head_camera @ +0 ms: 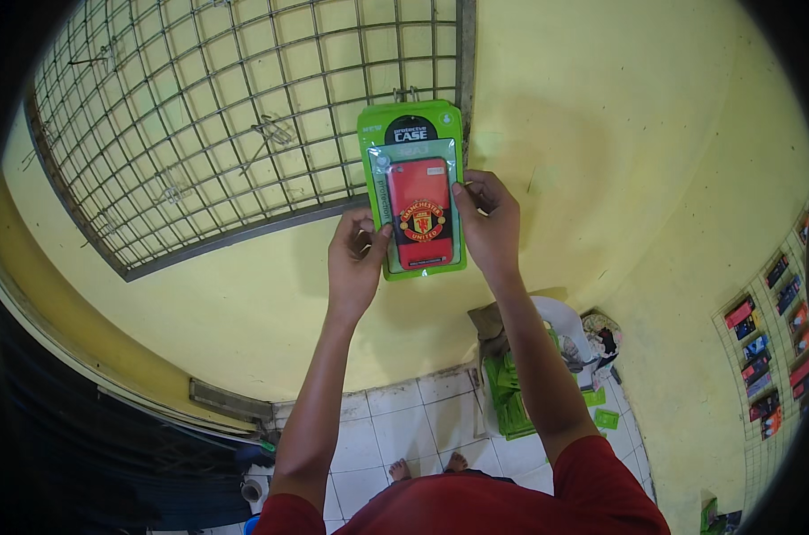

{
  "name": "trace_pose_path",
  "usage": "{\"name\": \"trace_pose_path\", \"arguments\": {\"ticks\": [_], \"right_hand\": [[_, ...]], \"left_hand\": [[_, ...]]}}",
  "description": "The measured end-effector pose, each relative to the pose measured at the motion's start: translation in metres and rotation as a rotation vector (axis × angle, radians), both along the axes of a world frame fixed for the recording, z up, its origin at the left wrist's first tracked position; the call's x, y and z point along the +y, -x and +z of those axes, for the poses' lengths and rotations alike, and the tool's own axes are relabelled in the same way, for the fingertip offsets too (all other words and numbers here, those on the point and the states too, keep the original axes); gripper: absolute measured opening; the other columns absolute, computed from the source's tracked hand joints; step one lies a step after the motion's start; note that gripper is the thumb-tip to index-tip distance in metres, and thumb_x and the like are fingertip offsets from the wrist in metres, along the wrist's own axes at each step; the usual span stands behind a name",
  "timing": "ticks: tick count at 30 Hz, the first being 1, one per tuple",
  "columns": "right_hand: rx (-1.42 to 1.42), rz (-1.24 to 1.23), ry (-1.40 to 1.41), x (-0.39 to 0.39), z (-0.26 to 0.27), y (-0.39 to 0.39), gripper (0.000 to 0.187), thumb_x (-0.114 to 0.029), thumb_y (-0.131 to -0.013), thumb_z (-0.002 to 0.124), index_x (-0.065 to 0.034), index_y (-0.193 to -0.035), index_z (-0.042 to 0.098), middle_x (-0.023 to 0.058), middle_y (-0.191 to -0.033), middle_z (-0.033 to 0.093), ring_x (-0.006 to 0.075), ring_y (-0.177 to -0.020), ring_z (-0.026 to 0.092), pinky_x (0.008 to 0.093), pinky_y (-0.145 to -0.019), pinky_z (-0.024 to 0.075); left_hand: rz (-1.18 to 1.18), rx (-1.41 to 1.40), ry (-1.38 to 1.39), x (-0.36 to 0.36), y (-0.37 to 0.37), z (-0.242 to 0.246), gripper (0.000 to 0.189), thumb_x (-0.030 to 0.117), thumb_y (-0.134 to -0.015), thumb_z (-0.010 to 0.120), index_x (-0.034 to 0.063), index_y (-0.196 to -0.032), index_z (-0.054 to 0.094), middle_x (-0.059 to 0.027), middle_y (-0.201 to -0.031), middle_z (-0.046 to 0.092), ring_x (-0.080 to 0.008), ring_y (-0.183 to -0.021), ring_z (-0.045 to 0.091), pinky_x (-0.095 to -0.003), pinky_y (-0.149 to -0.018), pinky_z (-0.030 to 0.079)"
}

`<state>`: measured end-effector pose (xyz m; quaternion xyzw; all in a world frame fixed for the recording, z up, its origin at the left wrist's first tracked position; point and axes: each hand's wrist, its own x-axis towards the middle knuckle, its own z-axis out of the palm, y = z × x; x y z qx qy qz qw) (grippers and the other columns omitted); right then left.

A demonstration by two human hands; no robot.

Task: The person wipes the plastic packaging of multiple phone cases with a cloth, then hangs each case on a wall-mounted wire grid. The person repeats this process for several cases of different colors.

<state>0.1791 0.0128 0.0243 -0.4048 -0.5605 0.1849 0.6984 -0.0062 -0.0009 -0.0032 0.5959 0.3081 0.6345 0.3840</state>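
Note:
A green retail pack (369, 174) with a clear window is upright in front of me, at the lower right corner of a metal wire grid (244, 237) on the wall. Behind the window sits a red and black phone case (419, 179) with a football crest; the pack bears writing. My left hand (355, 261) pinches the pack's lower left edge between thumb and fingers. Higher up, my right hand (494, 231) grips its right edge. A wire hook (405, 95) shows just above the pack; whether it passes through the pack is hidden.
Below my right forearm, a white plastic chair (561, 313) bears a heap of green packs (509, 401). Loose packs (606, 418) lie on the tiled floor (394, 435). Wire hooks (274, 134) stick out from the grid. Phone cases (755, 348) hang on another grid at right.

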Motion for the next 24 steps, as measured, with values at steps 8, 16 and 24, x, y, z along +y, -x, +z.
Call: {"name": "trace_pose_path", "arguments": {"ticks": [8,16,24], "right_hand": [[-0.072,-0.103,0.041,-0.013,-0.003,0.003,0.019,-0.01,-0.089,0.069,-0.0007,-0.104,0.062,0.0048,-0.085,0.067,0.0097,-0.072,0.062,0.0249,-0.06,0.0467],[-0.077,-0.153,0.029,-0.026,-0.006,-0.001,0.018,-0.012,-0.089,0.07,-0.0029,-0.103,0.063,0.0026,-0.087,0.067,0.0089,-0.074,0.062,0.0236,-0.058,0.0441],[-0.105,-0.316,0.311,-0.095,-0.099,-0.071,0.021,-0.016,-0.089,0.069,0.0007,-0.101,0.066,0.0086,-0.09,0.069,0.0145,-0.079,0.064,0.0298,-0.067,0.0498]], "left_hand": [[0.015,0.011,-0.062,0.005,0.002,-0.01,0.015,-0.001,-0.093,0.062,0.0025,-0.106,0.055,0.0016,-0.082,0.056,-0.0067,-0.076,0.051,-0.0235,-0.07,0.043],[0.089,0.037,-0.095,0.002,0.005,-0.016,0.017,0.001,-0.092,0.065,0.0034,-0.107,0.056,0.0009,-0.083,0.057,-0.008,-0.078,0.054,-0.0245,-0.073,0.045],[0.246,0.071,0.203,-0.05,0.026,-0.098,0.019,0.003,-0.092,0.064,0.0021,-0.106,0.052,0.002,-0.082,0.044,-0.0066,-0.075,0.042,-0.0214,-0.069,0.039]]}}
